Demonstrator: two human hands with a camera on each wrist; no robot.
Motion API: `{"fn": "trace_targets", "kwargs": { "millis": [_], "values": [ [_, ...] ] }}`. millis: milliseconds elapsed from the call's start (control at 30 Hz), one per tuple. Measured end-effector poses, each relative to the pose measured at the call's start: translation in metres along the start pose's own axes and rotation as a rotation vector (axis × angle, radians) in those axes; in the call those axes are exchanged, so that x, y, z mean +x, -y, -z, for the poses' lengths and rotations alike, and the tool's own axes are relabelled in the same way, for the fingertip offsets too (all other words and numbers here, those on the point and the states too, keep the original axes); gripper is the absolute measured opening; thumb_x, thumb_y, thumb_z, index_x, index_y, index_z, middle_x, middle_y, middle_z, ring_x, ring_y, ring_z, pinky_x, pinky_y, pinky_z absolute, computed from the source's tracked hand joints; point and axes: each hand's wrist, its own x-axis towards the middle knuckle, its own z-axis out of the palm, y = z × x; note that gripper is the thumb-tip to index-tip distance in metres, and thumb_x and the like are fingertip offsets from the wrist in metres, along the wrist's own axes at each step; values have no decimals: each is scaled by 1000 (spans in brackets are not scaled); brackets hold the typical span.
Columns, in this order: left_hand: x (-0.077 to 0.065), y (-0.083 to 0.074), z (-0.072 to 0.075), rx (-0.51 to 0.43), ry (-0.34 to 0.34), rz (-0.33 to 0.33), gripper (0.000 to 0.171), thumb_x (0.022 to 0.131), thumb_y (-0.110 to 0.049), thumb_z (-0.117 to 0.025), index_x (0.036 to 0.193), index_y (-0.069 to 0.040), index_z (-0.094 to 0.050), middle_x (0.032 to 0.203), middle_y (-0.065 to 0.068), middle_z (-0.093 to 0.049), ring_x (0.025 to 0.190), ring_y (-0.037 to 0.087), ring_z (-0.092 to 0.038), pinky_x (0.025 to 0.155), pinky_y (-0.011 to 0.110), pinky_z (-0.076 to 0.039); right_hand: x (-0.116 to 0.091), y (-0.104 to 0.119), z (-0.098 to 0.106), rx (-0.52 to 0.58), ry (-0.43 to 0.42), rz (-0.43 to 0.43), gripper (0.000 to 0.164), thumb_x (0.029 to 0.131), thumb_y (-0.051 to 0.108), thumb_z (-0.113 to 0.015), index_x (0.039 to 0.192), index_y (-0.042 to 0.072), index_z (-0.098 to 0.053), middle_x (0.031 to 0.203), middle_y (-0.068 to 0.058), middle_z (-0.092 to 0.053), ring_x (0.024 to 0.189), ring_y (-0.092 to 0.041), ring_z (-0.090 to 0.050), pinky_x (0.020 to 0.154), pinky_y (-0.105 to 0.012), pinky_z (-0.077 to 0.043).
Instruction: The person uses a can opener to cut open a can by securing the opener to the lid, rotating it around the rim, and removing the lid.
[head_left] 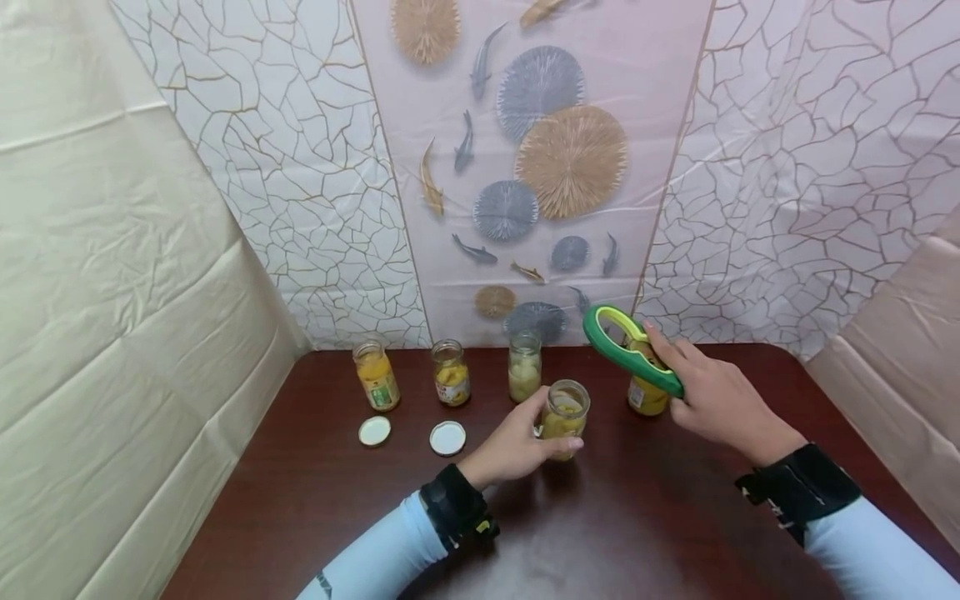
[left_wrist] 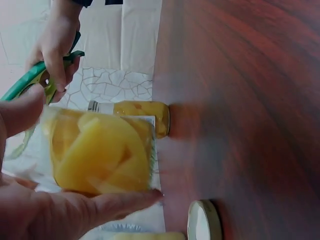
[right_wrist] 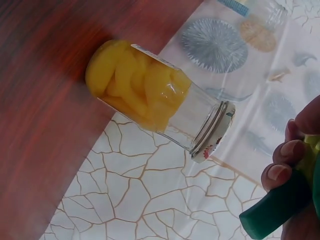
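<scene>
My left hand [head_left: 513, 446] grips a lidless glass jar [head_left: 566, 421] of yellow fruit pieces, thumb on the near side. Seen from the left wrist, large fruit slices fill this jar [left_wrist: 102, 152]; whether its base touches the table cannot be told. My right hand [head_left: 723, 404] holds a green jar opener [head_left: 633, 360], a loop with a lighter green inner edge. Behind the opener stands another jar [head_left: 647, 398] of yellow fruit, partly hidden. The right wrist view shows that jar [right_wrist: 140, 87] upright, apart from the opener, with a patterned lid [right_wrist: 215, 132] on it.
Along the back of the dark red table [head_left: 600, 533] stand three lidless jars: one with orange fruit [head_left: 378, 383], one with yellow pieces [head_left: 452, 379], one with pale fruit [head_left: 524, 375]. Two lids [head_left: 374, 431] lie before the left ones. A patterned cloth [head_left: 525, 275] hangs behind.
</scene>
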Motion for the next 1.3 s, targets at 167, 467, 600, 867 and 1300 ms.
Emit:
{"fn": "trace_targets", "kwargs": {
  "millis": [167, 467, 600, 867, 1300],
  "values": [
    [23, -3, -8, 14, -58, 17, 80, 89, -40, -80, 155, -18, -41, 153, 3, -52, 138, 16, -46, 112, 45, -42, -2, -1, 0, -10, -13, -25, 104, 70, -1, -65, 163, 15, -21, 97, -15, -57, 62, -18, -44, 51, -30, -37],
    [62, 3, -20, 25, -91, 96, 85, 89, -36, -81, 158, -17, -35, 160, 5, -43, 142, 17, -41, 113, 43, -41, -4, 2, 0, 8, -11, -64, 104, 71, -2, -63, 164, 17, -20, 98, -17, -57, 65, -21, -48, 53, -33, -42],
    [74, 6, -21, 41, -90, 82, 67, 89, -37, -81, 146, -24, -47, 147, 1, -56, 134, 16, -50, 107, 43, -46, -3, 3, -1, 4, -25, -49, 103, 71, -1, -64, 163, 17, -21, 98, -15, -57, 65, -20, -48, 52, -33, -41],
    [93, 18, -23, 85, -138, 76, 49, 90, -41, -78, 128, -23, -51, 122, -1, -66, 114, 14, -61, 94, 37, -51, -3, 3, 0, 3, -50, -36, 103, 70, -2, -64, 163, 17, -23, 92, -12, -53, 64, -19, -45, 52, -31, -37],
    [120, 19, -28, 170, -129, 165, 87, 95, -47, -70, 162, -17, -24, 161, 8, -42, 142, 25, -44, 112, 46, -42, -5, 5, -7, -16, -65, -30, 105, 70, -2, -63, 164, 18, -21, 89, -8, -50, 60, -16, -39, 49, -28, -35]
  ]
}}
